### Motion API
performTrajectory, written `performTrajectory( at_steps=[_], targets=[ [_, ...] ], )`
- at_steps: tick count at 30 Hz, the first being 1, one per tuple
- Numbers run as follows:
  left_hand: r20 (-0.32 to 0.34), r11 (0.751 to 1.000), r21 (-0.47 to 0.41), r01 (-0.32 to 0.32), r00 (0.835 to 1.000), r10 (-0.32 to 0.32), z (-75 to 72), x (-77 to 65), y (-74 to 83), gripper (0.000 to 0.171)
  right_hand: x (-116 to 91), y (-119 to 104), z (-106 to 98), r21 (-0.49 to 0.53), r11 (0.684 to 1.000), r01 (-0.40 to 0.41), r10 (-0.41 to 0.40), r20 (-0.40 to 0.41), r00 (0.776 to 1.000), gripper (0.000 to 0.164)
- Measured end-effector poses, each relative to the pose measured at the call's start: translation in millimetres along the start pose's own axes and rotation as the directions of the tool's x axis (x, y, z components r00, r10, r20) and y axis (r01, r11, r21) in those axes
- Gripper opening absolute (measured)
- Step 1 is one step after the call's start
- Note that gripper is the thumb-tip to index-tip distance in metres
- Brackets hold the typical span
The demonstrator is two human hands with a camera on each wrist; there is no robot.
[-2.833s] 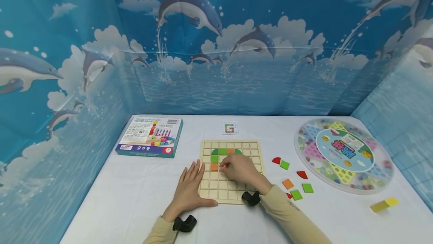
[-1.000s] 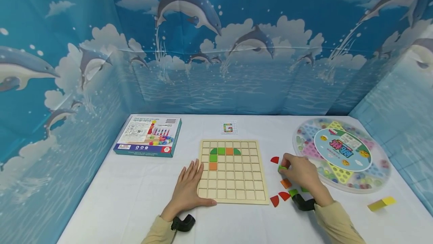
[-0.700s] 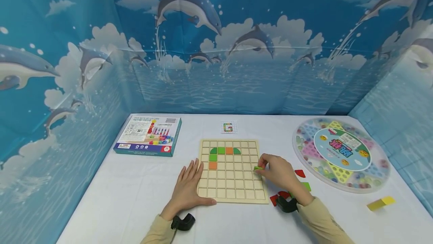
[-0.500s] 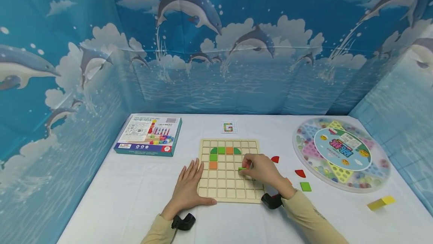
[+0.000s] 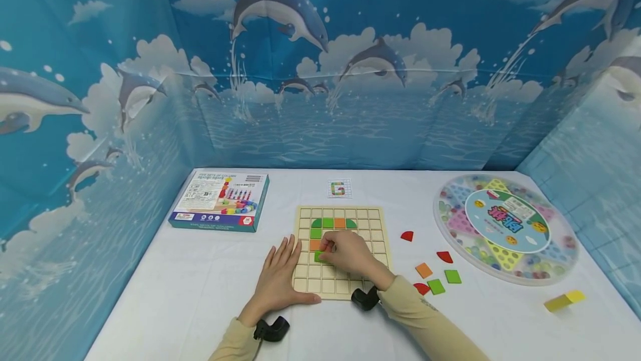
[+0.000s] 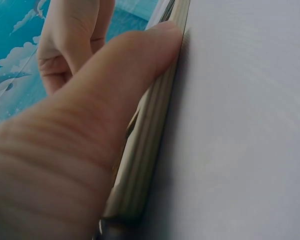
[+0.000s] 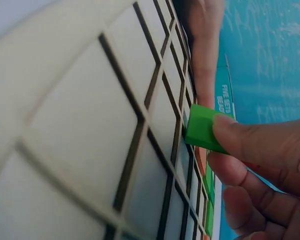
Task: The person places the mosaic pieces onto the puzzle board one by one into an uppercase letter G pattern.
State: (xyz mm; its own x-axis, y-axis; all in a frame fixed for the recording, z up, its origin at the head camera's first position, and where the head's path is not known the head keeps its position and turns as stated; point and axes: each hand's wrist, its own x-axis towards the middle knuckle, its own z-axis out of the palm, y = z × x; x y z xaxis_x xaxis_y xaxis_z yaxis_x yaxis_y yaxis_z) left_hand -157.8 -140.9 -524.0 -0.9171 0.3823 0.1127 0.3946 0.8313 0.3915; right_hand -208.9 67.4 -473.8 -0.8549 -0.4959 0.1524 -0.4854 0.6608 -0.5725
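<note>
My right hand [image 5: 350, 252] pinches a green square tile [image 7: 201, 125] between thumb and fingers, over the left part of a wooden grid board [image 5: 360, 214]. The tile is just below an orange square [image 5: 314, 245] set in the board. In the right wrist view the tile stands tilted at the grid. My left hand [image 5: 279, 277] lies with fingers spread along the board's left side; its thumb [image 6: 165, 42] touches the front edge. Further up the board sit a green square [image 5: 315, 233], a green quarter-round [image 5: 316, 223], another green square, an orange square and a second green quarter-round [image 5: 351, 223].
Loose red quarter-rounds [image 5: 444, 257], green squares [image 5: 453, 276] and an orange square [image 5: 423, 270] lie right of the board. A pattern card [image 5: 340, 188] is behind it. A toy box [image 5: 220, 199] stands left, a round marble game [image 5: 508, 222] right, near a yellow block [image 5: 564, 301].
My right hand has gone from the board to the loose tiles, picked up a green square and carried it left over the board. My left hand has stayed in place.
</note>
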Motion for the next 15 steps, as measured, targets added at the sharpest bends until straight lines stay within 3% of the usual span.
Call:
performTrajectory(
  at_steps=[15],
  targets=[
    [-0.021,1.000,0.012,-0.020,1.000,0.021,3.0,0.5,-2.0,0.126,9,-4,14,-0.098,0.995,-0.017,0.017,0.001,1.000,0.014]
  ],
)
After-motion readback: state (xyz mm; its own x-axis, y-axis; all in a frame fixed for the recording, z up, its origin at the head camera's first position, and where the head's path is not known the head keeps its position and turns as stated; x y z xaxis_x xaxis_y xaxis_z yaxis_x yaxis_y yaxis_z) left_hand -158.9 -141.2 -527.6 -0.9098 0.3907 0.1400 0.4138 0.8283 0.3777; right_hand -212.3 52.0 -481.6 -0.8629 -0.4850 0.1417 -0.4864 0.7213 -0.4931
